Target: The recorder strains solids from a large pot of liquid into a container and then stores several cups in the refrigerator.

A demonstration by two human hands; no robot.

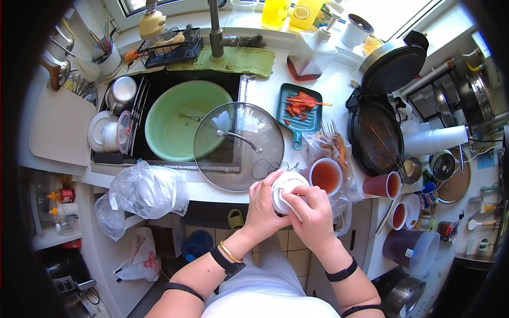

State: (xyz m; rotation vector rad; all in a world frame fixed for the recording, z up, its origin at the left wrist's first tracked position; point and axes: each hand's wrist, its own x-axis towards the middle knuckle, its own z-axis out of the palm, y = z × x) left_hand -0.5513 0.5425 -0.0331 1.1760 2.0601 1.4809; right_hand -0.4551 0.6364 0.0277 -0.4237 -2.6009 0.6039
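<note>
In front of my body, over the counter's front edge, both hands are on a small white round thing [289, 185] that looks like a stack of cup lids. My left hand [261, 205] is wrapped round its left side. My right hand [312, 211] pinches its near right edge. Just beyond my right hand stands a clear cup of reddish drink [325, 176]. Behind my left hand, a glass pan lid [238, 143] with a metal handle overlaps the sink's right edge. My fingers hide part of the white thing's underside.
A green basin [159, 122] sits in the sink. Skewered meat [301, 106] lies in a teal grill dish [302, 124]. Right of it are an open electric griddle [374, 140], stacked plastic cups [435, 140] and another filled cup [382, 185]. Plastic bags [148, 190] hang over the counter's front edge.
</note>
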